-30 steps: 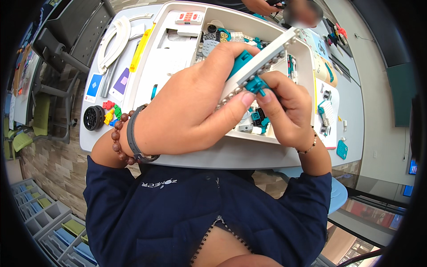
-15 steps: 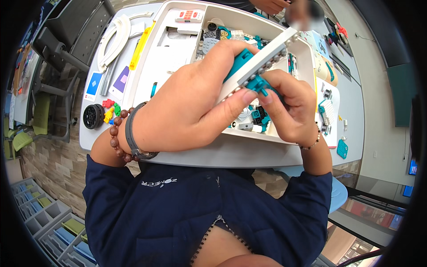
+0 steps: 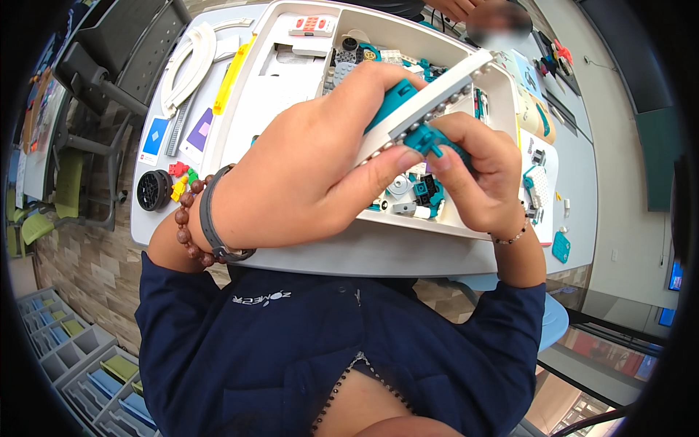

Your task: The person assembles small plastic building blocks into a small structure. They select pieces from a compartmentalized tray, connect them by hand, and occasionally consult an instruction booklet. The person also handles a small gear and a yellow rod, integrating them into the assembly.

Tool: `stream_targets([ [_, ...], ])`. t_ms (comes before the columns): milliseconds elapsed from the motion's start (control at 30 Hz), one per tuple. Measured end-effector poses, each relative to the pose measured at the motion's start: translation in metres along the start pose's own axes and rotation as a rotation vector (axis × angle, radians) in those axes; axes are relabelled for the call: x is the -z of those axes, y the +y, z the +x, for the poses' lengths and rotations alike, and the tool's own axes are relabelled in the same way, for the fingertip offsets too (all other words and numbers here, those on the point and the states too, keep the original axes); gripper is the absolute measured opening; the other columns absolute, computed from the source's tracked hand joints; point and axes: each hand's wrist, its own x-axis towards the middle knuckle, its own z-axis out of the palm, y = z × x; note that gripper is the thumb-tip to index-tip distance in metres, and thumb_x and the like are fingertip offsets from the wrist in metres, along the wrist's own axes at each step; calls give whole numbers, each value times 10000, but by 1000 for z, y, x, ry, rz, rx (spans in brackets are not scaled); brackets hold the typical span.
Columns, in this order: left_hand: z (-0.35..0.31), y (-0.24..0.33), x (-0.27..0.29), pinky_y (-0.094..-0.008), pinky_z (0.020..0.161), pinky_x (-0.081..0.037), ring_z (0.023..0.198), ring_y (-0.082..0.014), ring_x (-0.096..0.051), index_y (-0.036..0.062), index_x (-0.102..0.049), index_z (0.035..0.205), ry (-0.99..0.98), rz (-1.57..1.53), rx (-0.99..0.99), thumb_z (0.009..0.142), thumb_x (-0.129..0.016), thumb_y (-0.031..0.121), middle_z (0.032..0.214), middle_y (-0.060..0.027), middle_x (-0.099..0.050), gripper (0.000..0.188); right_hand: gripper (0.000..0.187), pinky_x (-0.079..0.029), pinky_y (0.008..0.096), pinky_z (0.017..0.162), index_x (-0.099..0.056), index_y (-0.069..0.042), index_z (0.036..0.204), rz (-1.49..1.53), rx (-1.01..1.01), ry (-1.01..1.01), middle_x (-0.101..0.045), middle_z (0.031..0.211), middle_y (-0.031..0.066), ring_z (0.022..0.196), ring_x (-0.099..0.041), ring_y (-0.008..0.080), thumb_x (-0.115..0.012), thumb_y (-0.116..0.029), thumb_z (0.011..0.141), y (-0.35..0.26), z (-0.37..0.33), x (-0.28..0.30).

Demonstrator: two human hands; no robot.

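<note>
My left hand point(image 3: 313, 160) is closed round a long white studded building plate point(image 3: 444, 93), held tilted with its far end up to the right. A teal block point(image 3: 393, 98) sits against the plate's upper side, partly behind my fingers. Along the plate's lower edge, a small teal connector piece point(image 3: 426, 138) with a short peg lies between my left thumb and my right hand point(image 3: 480, 167). The fingers of that right hand pinch the teal piece where it meets the plate. How firmly the two parts are joined is hidden by my fingers.
Beneath my hands stands a white tray point(image 3: 226, 135) of loose bricks. Left on the table lie white curved tracks point(image 3: 191, 69), a yellow strip point(image 3: 234, 73), a black wheel point(image 3: 154, 191) and small coloured figures. An instruction booklet point(image 3: 542, 156) lies right. Another person's hand point(image 3: 459, 9) shows beyond the tray.
Both my hands keep their hold, with only a slight shift of the fingers on the teal piece. The far person's hand has moved a little to the right.
</note>
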Motion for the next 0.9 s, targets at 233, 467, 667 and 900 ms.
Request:
stream_targets([
  [233, 3, -6, -7, -271, 777, -429, 855, -159, -543, -49, -330, 1246, 86, -10, -12, 893, -497, 168, 975, -113, -554, 447, 120, -367, 205, 472, -574, 21, 921, 36, -52, 69, -568, 669, 42, 523, -477, 59, -532, -71, 857, 1, 1, -10],
  [467, 0, -6, -6, -281, 749, -439, 841, -183, -565, -37, -324, 1245, 66, 52, -11, 881, -513, 161, 966, -137, -566, 455, 120, -373, 213, 472, -579, 22, 905, 28, -93, 1, -569, 659, 49, 517, -487, 69, -536, -76, 852, 1, 3, -6],
  [667, -1, -9, -4, -284, 750, -437, 844, -181, -565, -24, -348, 1233, 19, 24, 35, 858, -549, 145, 968, -143, -567, 458, 123, -367, 211, 460, -584, 27, 906, -73, -60, -70, -562, 652, 53, 505, -483, 74, -547, -71, 841, 3, 4, 3],
  [900, 2, -4, 1, -283, 801, -425, 911, -194, -552, -13, -369, 1250, 33, 6, -10, 850, -535, 137, 1029, -154, -550, 457, 147, -354, 205, 484, -562, 22, 921, 77, -6, -50, -528, 647, 35, 517, -452, 69, -519, -109, 869, 11, 5, -2],
])
